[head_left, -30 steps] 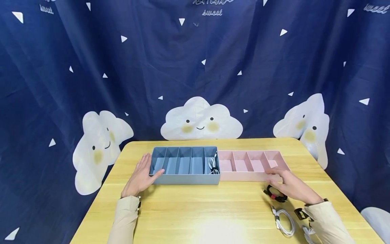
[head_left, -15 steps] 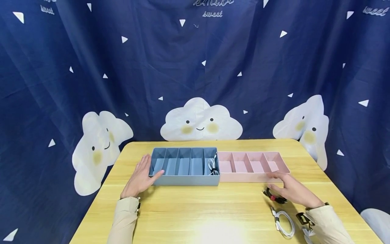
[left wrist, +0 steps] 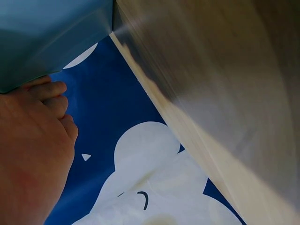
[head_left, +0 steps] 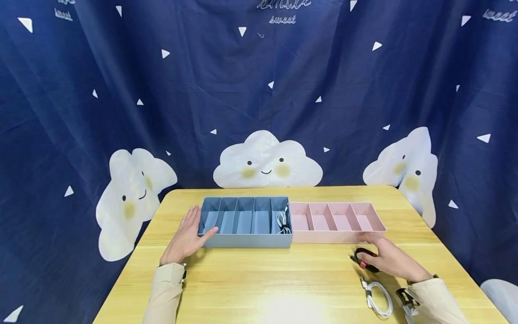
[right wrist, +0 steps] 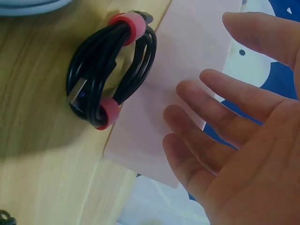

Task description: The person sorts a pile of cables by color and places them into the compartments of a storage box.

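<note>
Now the right hand (head_left: 386,260), fingers spread and holding nothing, has dropped back from the pink tray (head_left: 366,235) onto the black coiled cable (right wrist: 107,75) lying near it, probably about to grab, while the left hand (head_left: 187,236) stays flat against the blue tray (head_left: 247,240).

Black cable (right wrist: 110,70), red bands; pink tray (head_left: 337,221).
</note>
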A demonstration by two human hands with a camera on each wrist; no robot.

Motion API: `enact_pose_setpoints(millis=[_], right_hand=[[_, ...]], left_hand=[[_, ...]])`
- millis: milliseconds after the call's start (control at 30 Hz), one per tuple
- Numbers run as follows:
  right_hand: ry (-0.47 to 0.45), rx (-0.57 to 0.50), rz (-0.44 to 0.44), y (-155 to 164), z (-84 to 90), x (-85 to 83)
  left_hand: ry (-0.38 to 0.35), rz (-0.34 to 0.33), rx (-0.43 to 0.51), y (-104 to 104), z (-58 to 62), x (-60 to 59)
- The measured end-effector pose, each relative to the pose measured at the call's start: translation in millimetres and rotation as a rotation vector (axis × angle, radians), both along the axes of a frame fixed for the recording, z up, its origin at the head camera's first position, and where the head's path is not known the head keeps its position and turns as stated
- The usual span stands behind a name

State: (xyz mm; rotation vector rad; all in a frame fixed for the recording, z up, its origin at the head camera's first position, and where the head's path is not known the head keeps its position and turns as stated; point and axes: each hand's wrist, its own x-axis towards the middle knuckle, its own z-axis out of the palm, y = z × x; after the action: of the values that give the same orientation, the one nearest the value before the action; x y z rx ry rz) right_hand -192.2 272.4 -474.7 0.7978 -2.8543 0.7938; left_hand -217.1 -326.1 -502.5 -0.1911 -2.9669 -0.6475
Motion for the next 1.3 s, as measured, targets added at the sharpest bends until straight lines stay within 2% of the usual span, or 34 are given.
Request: enact_pose_setpoints(millis=[200,567,800,1033,1300], right_hand=[[0.080,0.019,0.043,2.6,-5.8,1.4],[0.092,0.033,0.092,6.7,-13.9,0.2],[-0.021,-0.006,0.137,7.4,-16.2,-1.2],[0.033,0.047,0.117,6.7,-19.1,0.7],[-0.057,0.075,0.082,6.6,-19.6,-2.8]], left_hand=[[0.011,0.002,-0.007,0.0,-0.5,-0.1],[0.007,0.007,0.006,0.3,-1.0,1.4],[0.008,0.006,0.019,0.7,0.0,1.8],[0.006,0.004,0.028,0.6,-1.0,1.8],[0.009,0.006,0.023,0.6,-1.5,1.8]])
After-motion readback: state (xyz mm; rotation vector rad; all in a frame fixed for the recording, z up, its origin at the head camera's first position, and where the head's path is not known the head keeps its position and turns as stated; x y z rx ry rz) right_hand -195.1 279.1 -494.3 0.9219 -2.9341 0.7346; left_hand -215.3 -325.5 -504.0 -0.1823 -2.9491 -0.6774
